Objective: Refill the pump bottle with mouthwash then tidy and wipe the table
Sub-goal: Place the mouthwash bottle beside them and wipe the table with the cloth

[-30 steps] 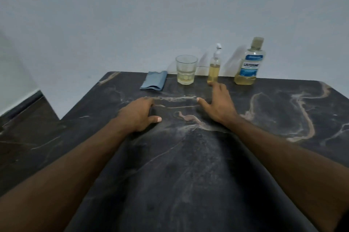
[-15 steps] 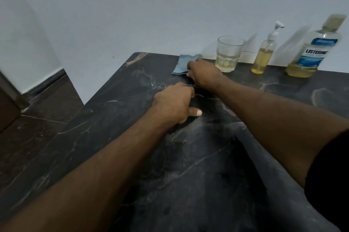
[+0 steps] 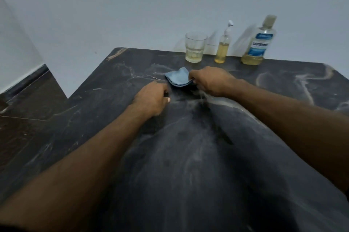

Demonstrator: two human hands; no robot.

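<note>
Near table point(image 3: 188, 175) open — glass point(image 3: 195, 47), bottles behind

I'm looking down at a dark marble tabletop point(image 3: 283, 84) veined in pale streaks, pushed against a plain grey-white wall point(image 3: 132, 5). To my left, dark tiled floor point(image 3: 28, 103) meets a dark skirting strip point(image 3: 24, 78).
</note>
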